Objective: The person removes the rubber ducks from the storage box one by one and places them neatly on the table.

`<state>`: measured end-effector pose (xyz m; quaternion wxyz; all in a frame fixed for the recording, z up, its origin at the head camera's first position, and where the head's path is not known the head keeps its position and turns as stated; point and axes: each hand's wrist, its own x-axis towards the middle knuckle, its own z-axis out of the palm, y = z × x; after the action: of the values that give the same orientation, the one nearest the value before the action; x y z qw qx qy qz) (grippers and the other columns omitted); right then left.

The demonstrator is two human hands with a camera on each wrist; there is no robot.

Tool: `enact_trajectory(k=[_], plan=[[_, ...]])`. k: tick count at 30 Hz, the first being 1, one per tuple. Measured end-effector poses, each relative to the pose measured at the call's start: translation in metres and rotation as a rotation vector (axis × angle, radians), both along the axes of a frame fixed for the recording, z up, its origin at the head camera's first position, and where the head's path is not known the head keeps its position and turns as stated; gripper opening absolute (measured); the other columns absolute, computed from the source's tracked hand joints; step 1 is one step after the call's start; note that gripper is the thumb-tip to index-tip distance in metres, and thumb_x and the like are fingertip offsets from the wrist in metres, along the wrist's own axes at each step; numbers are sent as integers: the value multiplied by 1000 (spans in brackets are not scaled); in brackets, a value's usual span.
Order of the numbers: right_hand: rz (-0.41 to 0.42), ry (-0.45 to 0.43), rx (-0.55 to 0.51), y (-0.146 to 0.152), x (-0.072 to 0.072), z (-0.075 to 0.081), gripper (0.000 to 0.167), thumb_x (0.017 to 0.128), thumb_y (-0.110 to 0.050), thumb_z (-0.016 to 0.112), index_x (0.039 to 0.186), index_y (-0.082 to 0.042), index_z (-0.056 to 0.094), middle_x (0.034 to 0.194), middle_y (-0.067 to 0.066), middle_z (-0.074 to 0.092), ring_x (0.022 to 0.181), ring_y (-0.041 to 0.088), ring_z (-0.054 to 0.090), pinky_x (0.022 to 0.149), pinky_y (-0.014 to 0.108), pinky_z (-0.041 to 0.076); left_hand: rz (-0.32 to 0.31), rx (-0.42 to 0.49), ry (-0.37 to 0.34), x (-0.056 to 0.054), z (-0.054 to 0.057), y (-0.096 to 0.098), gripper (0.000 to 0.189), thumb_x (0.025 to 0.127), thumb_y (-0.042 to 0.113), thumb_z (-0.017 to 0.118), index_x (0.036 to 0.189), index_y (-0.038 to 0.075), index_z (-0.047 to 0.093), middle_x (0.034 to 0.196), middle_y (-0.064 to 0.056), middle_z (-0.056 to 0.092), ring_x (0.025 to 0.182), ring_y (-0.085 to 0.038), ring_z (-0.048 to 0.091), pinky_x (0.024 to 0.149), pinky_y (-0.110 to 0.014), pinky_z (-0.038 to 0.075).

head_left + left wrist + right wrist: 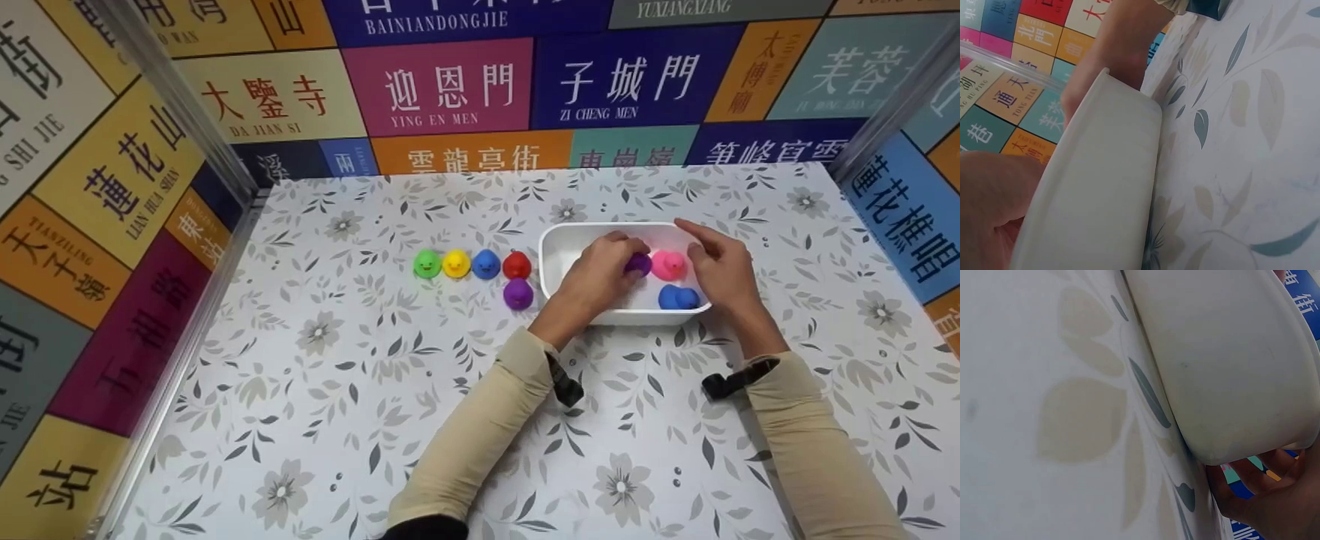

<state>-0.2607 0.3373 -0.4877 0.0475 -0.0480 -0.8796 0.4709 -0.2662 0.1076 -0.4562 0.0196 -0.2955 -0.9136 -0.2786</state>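
Note:
In the head view a white plastic tub (622,318) stands on the table. My left hand (596,274) reaches into it over the near side, and its fingers pinch a purple rubber duck (639,264), partly covered by them. Beside that lie a pink rubber duck (668,265) and a blue rubber duck (678,297). My right hand (726,274) grips the tub's right end; the right wrist view shows its fingers (1264,478) against the outside wall. The left wrist view shows the tub's side (1095,169) but hides the duck.
Left of the tub, green (427,264), yellow (456,264), blue (486,264) and red (516,265) rubber ducks form a row. Another purple duck (517,294) sits just in front of the red one. Panels with lettering (439,86) wall in the flower-patterned table (360,450).

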Motion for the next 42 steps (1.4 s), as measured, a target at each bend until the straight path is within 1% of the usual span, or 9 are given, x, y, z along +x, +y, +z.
enact_trajectory(k=[5,10,15,18,22,29,33,37,42], plan=[[-4,-13,0,-2,0,1,47,115,-25,42,160,-33,54,172,4,46,162,31,38,134,54,31,-22,0,47,7,4,-10,38,103,20,76,140,17,73,134,-2,71,123,-13,67,109,-18,53],[-3,-12,7,-3,1,1,47,116,-27,41,160,-36,54,172,3,45,163,31,37,134,55,30,-25,3,90,12,4,-22,39,104,24,74,143,21,72,137,-1,69,128,-14,64,109,-20,53],[-7,21,6,-2,0,1,46,115,-25,43,157,-33,58,169,3,50,160,30,42,133,53,33,-19,18,118,18,0,-33,40,104,25,74,144,23,71,138,0,69,132,-15,62,110,-22,54],[-13,37,5,-1,0,0,46,114,-24,44,156,-31,60,167,4,52,157,29,45,132,51,35,-20,30,137,20,-2,-40,40,104,25,73,144,23,71,139,0,69,133,-16,62,109,-24,54],[-14,31,4,-1,-1,-2,46,114,-25,44,157,-31,59,168,4,51,158,29,45,132,52,34,-27,45,162,21,-4,-48,39,105,24,73,143,22,72,138,-1,69,132,-17,62,109,-24,54],[-13,28,14,-1,1,-2,47,114,-23,43,158,-31,58,169,3,50,158,30,44,132,54,35,-32,61,169,23,-3,-62,40,105,24,73,144,21,70,139,-1,68,133,-17,61,110,-23,54],[-10,24,9,0,0,-1,47,114,-23,42,158,-30,57,170,3,49,160,30,42,132,54,34,-38,91,181,24,-3,-70,40,104,25,73,144,19,69,137,-2,69,132,-18,62,110,-23,54],[-10,23,6,0,-1,-2,47,114,-23,42,158,-31,57,170,2,48,160,30,42,132,53,34,-44,109,198,26,-3,-78,37,104,26,73,140,18,70,136,-2,69,129,-18,63,108,-23,55],[-12,20,0,-1,-1,-2,47,114,-23,42,158,-32,57,170,2,48,160,29,42,132,52,34,-32,97,210,29,-4,-89,35,103,28,75,138,20,72,136,-1,69,127,-17,63,105,-22,57]])
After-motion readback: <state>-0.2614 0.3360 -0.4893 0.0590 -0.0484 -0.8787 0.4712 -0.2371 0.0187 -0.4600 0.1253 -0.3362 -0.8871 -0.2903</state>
